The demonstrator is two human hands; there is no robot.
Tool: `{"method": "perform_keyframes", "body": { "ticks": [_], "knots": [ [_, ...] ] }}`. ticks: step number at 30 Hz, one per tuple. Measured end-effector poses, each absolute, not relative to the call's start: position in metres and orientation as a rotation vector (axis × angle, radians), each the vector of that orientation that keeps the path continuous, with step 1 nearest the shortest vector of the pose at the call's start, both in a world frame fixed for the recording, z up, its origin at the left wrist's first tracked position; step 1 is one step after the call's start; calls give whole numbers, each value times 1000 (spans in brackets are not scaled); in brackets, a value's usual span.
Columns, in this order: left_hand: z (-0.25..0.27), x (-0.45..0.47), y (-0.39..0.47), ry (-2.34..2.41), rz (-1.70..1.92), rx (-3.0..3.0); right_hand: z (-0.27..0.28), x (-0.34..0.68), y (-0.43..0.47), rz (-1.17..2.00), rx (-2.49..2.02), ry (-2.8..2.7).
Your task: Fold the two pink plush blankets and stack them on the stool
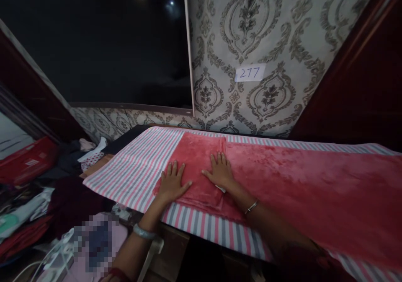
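A long red plush cloth (301, 181) lies over a striped sheet (135, 160), its left end folded over into a flat, thicker section. On the left part of that fold my left hand (172, 183) rests flat, fingers spread. My right hand (221, 173) presses palm down near the fold's right edge, fingers also apart. A small white piece (220, 188), perhaps a label, shows beside the right palm. Neither hand grips anything.
Behind the table stands a wall with a large dark screen (100, 43) and a paper marked 277 (250, 72). Clothes (75, 202), a red box (28, 160) and white cables (56, 252) crowd the lower left. A drawer handle (152, 252) sits below the table edge.
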State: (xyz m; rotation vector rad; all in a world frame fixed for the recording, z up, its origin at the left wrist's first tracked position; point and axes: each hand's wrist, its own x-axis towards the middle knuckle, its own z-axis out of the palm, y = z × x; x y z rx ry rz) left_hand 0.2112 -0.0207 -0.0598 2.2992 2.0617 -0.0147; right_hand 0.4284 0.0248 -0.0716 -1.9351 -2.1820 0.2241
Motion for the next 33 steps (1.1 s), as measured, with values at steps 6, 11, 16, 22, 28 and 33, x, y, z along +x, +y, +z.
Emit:
{"method": "perform_keyframes", "body": {
  "ticks": [6,11,16,22,28,33],
  "knots": [
    [-13,221,41,1945,280,2444,-31,445,76,161,-1846,-2107],
    [7,263,123,1873,133,2456,-33,446,115,117,-1894,-2131],
    [-32,267,161,1904,64,2408,-72,449,119,181,-1972,-2118],
    [-70,257,169,1946,128,2384,-88,454,122,160,-1946,-2110],
    [-66,257,170,1896,136,2336,-88,454,121,177,-1956,-2090],
    [-44,256,167,1830,75,2254,-75,458,120,272,-1963,-2099]
  ]
}}
